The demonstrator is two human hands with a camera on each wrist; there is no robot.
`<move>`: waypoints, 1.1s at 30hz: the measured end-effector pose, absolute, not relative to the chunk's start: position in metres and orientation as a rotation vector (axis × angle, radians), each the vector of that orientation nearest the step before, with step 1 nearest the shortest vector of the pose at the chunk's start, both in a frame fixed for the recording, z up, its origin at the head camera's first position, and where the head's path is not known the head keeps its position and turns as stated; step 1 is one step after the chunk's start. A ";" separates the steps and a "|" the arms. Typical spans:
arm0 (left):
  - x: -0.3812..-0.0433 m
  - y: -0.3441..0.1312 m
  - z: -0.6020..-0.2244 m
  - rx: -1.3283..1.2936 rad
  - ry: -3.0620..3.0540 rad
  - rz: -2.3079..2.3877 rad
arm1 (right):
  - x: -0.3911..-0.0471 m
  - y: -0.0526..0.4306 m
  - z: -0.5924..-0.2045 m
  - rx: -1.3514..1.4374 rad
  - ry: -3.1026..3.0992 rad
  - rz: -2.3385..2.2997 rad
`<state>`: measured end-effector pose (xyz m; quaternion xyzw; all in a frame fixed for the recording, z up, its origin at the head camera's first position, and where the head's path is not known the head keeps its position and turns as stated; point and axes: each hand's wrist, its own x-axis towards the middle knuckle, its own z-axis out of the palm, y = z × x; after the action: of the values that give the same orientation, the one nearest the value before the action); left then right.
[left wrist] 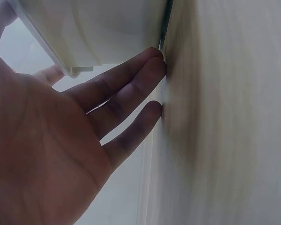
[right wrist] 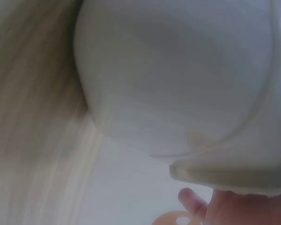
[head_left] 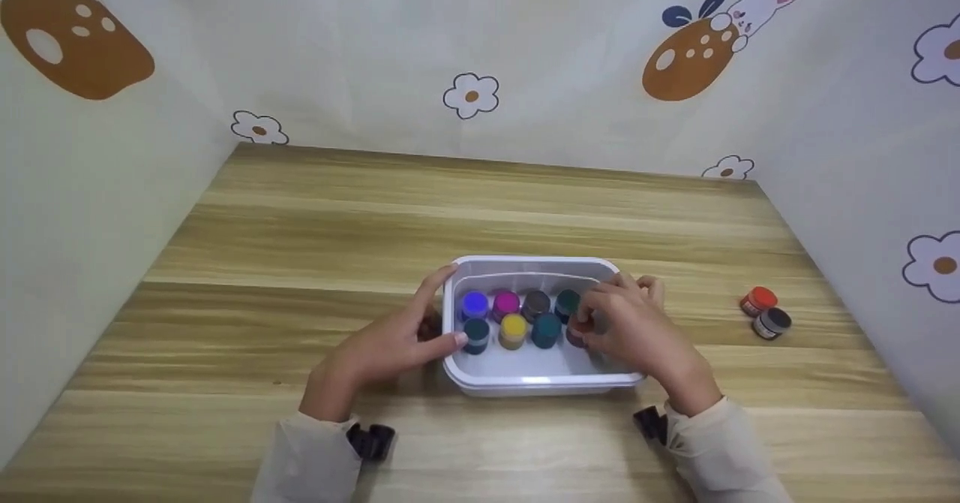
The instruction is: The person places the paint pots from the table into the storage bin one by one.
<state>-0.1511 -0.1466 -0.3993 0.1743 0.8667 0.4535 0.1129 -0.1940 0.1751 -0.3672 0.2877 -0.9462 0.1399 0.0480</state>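
Note:
A white plastic box [head_left: 551, 381] stands on the table with several small paint jars inside, in two rows. Among them are a blue jar [head_left: 475, 305], a magenta one [head_left: 506, 305] and a yellow one [head_left: 513, 330]. My left hand [head_left: 390, 341] rests against the box's left side, thumb at the rim. In the left wrist view its other fingers [left wrist: 124, 101] extend loosely beside the outer wall, tips at the tabletop. Inside the box's right end, my right hand [head_left: 637, 330] pinches a reddish-brown paint jar [head_left: 577, 335], mostly covered by the fingers.
On the table to the right, a red-lidded jar [head_left: 760, 300] stands against a black-lidded jar [head_left: 772, 323]. The wood-grain table [head_left: 375, 218] is bordered by patterned cloth walls [head_left: 570, 60] at the back and both sides.

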 end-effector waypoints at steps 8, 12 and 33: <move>-0.151 -0.146 -0.400 0.498 2.537 1.335 | -0.194 0.175 -0.368 0.831 -2.927 0.412; -0.150 -0.146 -0.400 0.495 2.550 1.321 | -0.192 0.183 -0.363 0.860 -2.897 0.508; -0.152 -0.145 -0.401 0.511 2.540 1.338 | -0.226 0.365 -0.386 -0.215 -2.810 0.847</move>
<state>-0.1518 -0.1451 -0.4011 0.1742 0.8655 0.4559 0.1125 -0.2261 0.3646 -0.3860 -0.0728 -0.9502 0.2863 0.0991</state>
